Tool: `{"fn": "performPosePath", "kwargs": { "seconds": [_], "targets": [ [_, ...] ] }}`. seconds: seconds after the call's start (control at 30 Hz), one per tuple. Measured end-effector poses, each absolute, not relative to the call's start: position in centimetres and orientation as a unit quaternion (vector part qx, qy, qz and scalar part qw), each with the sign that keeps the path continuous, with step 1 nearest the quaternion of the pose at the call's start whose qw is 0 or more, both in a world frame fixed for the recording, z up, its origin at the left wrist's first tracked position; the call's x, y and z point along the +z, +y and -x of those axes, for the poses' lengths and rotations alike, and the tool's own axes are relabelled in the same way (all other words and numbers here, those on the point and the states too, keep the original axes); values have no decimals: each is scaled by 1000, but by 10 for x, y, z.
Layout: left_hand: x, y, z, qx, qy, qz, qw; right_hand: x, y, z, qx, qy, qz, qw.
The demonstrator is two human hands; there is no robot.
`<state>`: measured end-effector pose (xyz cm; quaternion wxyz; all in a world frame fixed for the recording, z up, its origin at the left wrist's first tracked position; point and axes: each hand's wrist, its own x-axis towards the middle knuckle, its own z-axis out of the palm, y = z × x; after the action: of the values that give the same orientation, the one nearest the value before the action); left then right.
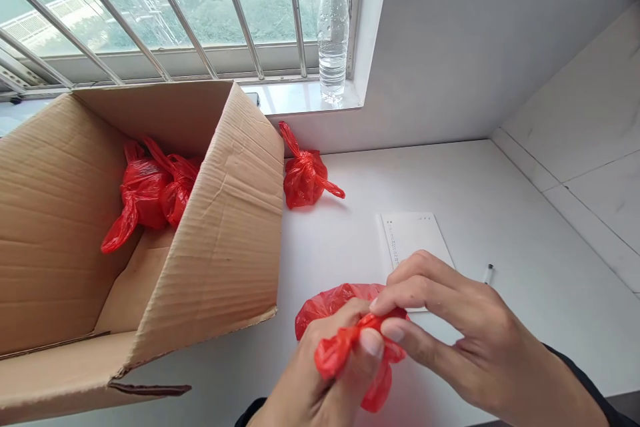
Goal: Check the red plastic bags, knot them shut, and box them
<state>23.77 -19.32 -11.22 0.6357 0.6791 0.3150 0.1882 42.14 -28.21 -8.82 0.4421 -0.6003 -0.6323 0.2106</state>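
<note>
Both my hands pinch the twisted ends of a small red plastic bag [333, 303] at the near edge of the white table. My left hand [325, 380] grips one bunched red end between thumb and fingers. My right hand [465, 333] pinches the other end, fingers curled over the knot. A second tied red bag [305, 173] lies on the table beside the box's right flap. Two more tied red bags [153, 193] rest inside the open cardboard box [220, 227] on the left.
A white sheet of paper [413, 237] lies on the white table [500, 213] behind my right hand, a pen [488, 273] beside it. A water bottle [333, 27] stands on the window sill. A barred window is at the back, tiled wall on the right.
</note>
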Motion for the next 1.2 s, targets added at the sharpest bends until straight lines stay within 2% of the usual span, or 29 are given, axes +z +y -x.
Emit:
{"fn": "performPosePath", "kwargs": {
  "seconds": [0.07, 0.17, 0.27, 0.43, 0.53, 0.67, 0.73, 0.9, 1.2],
  "targets": [
    [-117, -183, -238, 143, 321, -628, 695, -93, -284, -425, 225, -605, 611, 458],
    [-127, -172, -238, 128, 308, -558, 760, -100, -285, -426, 274, -593, 616, 439],
    [-130, -166, -240, 123, 304, -547, 770, -111, -280, -425, 333, -579, 596, 447],
    [-125, -166, -240, 118, 277, -535, 789, -134, -268, -419, 353, -572, 569, 474],
    [-130, -169, -238, 132, 282, -622, 718, -140, -265, -420, 390, -544, 585, 457],
    [-148, -174, -240, 227, 253, -811, 476, -141, -265, -425, 443, -491, 622, 418],
    [-156, -177, -243, 281, 234, -837, 408, -142, -265, -427, 470, -483, 621, 399],
    [-162, -180, -246, 331, 178, -848, 374, -144, -263, -429, 510, -510, 589, 365],
    [-178, -180, -234, 340, 158, -868, 327, -148, -267, -425, 481, -503, 604, 388]
  ]
}}
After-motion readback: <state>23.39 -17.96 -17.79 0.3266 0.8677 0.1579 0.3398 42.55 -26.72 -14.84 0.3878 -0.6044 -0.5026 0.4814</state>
